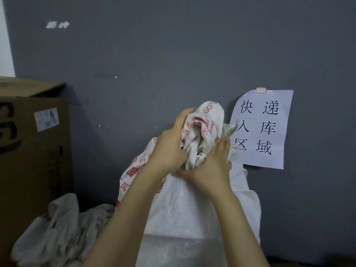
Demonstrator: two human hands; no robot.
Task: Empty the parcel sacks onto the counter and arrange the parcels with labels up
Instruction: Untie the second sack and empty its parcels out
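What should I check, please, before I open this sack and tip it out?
1. Grip on the sack neck by left hand and right hand: ok.
2. Sack mouth open: not ok, it is bunched shut.
3. Room on the left: not ok, a crumpled sack and cardboard box sit there.
4. Bare counter to tip onto: cannot tell, out of view.
5. Parcels inside: cannot tell.

White woven sack, red print — upright, neck bunched; second sack — crumpled, lower left.
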